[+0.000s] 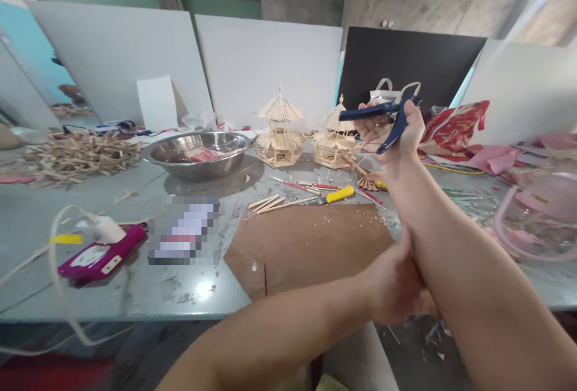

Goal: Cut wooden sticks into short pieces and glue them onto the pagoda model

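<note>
My right hand is raised above the table, palm up, holding blue-handled pliers with the handles spread. The thumb presses near the pivot, and the jaws cannot be made out. Wrapped round my right forearm is my left hand, its fingers partly hidden under the arm. Behind the pliers stands a small pagoda model made of thin wooden sticks, partly covered by my hand. A taller stick pagoda stands to its left. Below my forearms lies a brown board with loose sticks at its back edge.
A yellow-handled cutter lies behind the board. Left are a steel basin, a stick pile, a phone-like blurred item and a purple power bank with a white cable. Right are red packaging and a pink-lidded container.
</note>
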A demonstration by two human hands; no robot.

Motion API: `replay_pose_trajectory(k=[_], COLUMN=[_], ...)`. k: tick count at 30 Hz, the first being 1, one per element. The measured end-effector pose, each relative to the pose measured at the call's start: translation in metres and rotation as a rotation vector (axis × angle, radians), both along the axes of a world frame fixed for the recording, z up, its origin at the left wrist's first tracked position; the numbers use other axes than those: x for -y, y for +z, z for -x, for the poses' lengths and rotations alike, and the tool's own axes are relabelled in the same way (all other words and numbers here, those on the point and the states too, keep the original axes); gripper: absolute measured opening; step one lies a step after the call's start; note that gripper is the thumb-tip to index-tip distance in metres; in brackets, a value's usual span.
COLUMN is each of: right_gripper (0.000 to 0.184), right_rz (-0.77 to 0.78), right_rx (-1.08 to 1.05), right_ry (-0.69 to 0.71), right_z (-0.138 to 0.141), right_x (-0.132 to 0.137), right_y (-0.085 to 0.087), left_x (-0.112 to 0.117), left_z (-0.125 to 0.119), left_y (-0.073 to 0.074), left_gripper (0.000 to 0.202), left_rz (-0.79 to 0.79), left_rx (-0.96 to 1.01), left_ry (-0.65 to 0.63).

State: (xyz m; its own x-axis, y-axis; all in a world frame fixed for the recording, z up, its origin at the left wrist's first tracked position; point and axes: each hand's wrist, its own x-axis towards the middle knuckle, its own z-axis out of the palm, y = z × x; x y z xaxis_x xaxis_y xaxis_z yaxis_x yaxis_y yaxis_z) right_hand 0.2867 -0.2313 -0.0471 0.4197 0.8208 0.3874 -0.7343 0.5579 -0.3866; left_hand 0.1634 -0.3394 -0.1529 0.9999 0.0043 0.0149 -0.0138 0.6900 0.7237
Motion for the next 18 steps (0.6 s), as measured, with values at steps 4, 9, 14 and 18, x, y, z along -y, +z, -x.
replay_pose_trajectory(k=[4,9,14,18], right_gripper=[0.035,0.032,0.029,0.031], right_rz=[0.027,0.209,0.356,0.391], right_rx=[0.102,0.213,0.194,0.142], right_ry=[-0.008,0.066,0.202,0.242], right_z=[-0.005,-0.003,0.005,0.006], right_x=[0.004,0.014,0.011,0.006], right_y=[-0.008,-0.054,-0.114,-0.146], left_x=[-0.017,-0.111,-0.179,-0.198], left_z=[0.029,0.060,0.078,0.084], left_y=[-0.013,-0.004,-0.017,-0.036], left_gripper=[0.066,0.022,0.026,0.029], left_rz=[-0.723,-1.743,-2.091,-2.133], left_rx=[-0.088,-0.608,-1.031,-1.120], left_ry=[-0.490,0.209,0.576,0.560])
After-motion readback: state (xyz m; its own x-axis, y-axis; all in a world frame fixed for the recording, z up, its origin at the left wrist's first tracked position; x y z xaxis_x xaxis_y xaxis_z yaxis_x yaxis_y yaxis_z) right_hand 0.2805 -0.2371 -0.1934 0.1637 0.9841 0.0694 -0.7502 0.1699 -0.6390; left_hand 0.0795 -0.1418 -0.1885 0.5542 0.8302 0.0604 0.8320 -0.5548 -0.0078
